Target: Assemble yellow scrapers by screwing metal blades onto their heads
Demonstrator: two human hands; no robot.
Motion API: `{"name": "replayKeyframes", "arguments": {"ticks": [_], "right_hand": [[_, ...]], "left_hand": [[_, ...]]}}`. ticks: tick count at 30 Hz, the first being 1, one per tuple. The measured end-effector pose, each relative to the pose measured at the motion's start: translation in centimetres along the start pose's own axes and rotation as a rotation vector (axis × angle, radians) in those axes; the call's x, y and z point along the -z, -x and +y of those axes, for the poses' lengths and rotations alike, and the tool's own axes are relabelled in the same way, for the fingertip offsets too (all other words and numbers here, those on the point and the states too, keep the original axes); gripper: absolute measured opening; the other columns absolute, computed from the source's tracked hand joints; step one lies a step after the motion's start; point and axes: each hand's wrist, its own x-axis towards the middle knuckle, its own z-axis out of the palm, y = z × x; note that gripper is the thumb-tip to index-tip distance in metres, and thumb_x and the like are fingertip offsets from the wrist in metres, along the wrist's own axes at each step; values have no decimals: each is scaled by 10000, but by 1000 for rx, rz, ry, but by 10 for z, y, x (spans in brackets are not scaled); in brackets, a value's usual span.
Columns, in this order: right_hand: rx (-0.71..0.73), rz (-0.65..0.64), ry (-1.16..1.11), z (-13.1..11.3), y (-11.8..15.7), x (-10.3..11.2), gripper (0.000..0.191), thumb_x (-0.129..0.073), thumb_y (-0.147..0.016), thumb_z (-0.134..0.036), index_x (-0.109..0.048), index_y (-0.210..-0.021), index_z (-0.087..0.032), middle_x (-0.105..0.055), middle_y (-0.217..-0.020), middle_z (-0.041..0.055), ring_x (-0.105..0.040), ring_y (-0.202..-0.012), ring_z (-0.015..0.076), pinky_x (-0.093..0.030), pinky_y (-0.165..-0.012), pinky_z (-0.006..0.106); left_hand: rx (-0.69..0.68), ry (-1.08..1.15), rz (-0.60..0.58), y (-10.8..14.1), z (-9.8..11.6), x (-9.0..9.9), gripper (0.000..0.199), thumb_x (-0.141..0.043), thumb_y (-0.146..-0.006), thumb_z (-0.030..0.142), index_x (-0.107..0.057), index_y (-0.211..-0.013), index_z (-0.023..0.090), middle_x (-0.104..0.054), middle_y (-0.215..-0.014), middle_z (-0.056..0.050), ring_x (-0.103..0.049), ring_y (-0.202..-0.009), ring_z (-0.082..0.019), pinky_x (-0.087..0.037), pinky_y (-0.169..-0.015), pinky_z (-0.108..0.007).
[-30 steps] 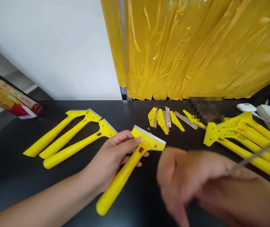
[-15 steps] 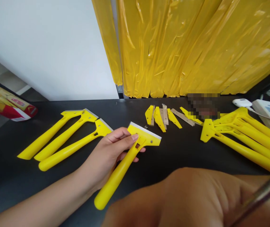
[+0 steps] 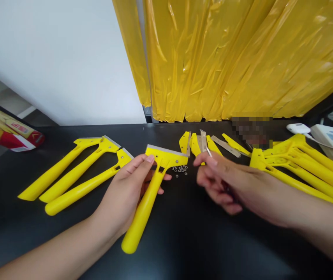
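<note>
One yellow plastic scraper (image 3: 143, 210): head pinched in your left grip (image 3: 129, 181), mid-tabletop (image 3: 184, 237), handle slanting toward near edge, leftward. Your right grip (image 3: 227, 177) pinches slim metal tool (image 3: 208, 151), tip right of head, apart.

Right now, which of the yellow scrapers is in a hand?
The middle scraper, pinched by the left hand; the three scrapers left of it and the yellow handles at right lie on the table.

Small workshop-like workspace: yellow scrapers (image 3: 78, 167), loose washers (image 3: 184, 169) and blades (image 3: 226, 146) cover a dark tabletop (image 3: 166, 229).
</note>
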Motion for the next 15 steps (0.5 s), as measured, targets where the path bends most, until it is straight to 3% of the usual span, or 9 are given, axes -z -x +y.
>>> {"name": "replayKeyframes", "arguments": {"ticks": [2, 4, 7, 11, 15], "right_hand": [[69, 180, 208, 9, -2, 21, 451, -513, -1020, -717, -535, -1023, -267, -470, -850, -41, -369, -633, 102, -316, -490, 194], [122, 283, 429, 18, -2, 36, 428, -483, -1034, -710, -523, -1036, -284, -480, -870, -30, -407, -678, 131, -350, -513, 222], [279, 419, 705, 20, -4, 42, 383, -483, -1065, -646, -527, -975, -276, -497, -869, -18, -461, -757, 161, -419, -621, 271], [403, 431, 749, 14, -8, 38, 353, -444, -1098, -581, -619, -1054, -279, -600, -921, 21, -539, -770, 183, -443, -623, 304], [397, 444, 773, 19, -13, 42, 349, -459, -1092, -572, -643, -1202, -296, -566, -768, -4, -512, -624, 177, -416, -541, 308]], "left_hand": [[8, -6, 11, 0, 1, 0, 145, -717, -989, 343, -734, -1045, 211, -761, -1016, -42, -777, -879, -215, -631, -595, -225], [19, -6, 10, 0, 2, 0, 154, -718, -990, 354, -726, -1018, 203, -749, -993, -46, -784, -925, -242, -633, -597, -230], [16, 5, 7, 1, 3, 0, 162, -714, -993, 361, -713, -997, 199, -734, -976, -48, -790, -924, -258, -628, -582, -231], [18, 15, -11, 5, 3, 0, 164, -690, -1011, 358, -717, -1010, 196, -747, -987, -63, -783, -910, -241, -619, -578, -218], [39, 36, 2, 5, 4, 0, 165, -702, -1005, 344, -699, -957, 187, -743, -934, -62, -772, -863, -221, -624, -587, -220]]}}
